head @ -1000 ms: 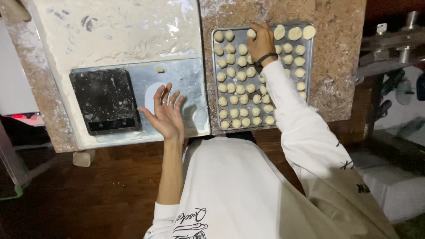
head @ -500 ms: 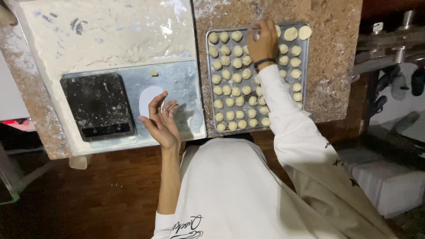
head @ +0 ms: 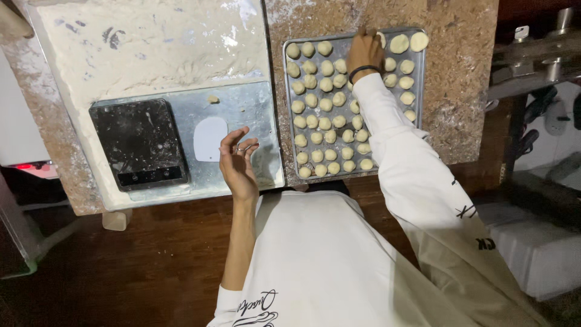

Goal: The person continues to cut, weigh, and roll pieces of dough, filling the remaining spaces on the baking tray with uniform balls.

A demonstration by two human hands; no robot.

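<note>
**Two hands apart: one on the tray, one lifted over the steel sheet**

Since a second ago, the left hand (head: 237, 162) has changed most: then it was spread flat, fingers fanned wide over the metal sheet (head: 254, 115); now the fingers (head: 233, 137) curl loosely inward, half open, the palm turned sideways. It grips nothing that can be seen, and hovers just right of the white dough scraper (head: 210, 138) without touching it. The right hand (head: 364, 53) has stayed at the far end of the baking tray (head: 354, 174), though it sits a little nearer the tray's top edge than before. Its fingers are bent down onto the dough balls (head: 321, 121) in the upper rows; whether they pinch one or only press on it cannot be told, since the back of the hand hides the tips.

The dough balls fill the tray in rows, with larger, flatter pieces near the top right corner. A black scale (head: 139, 144) lies left of the scraper, and a small dough scrap (head: 213, 99) rests above it on the sheet.
</note>
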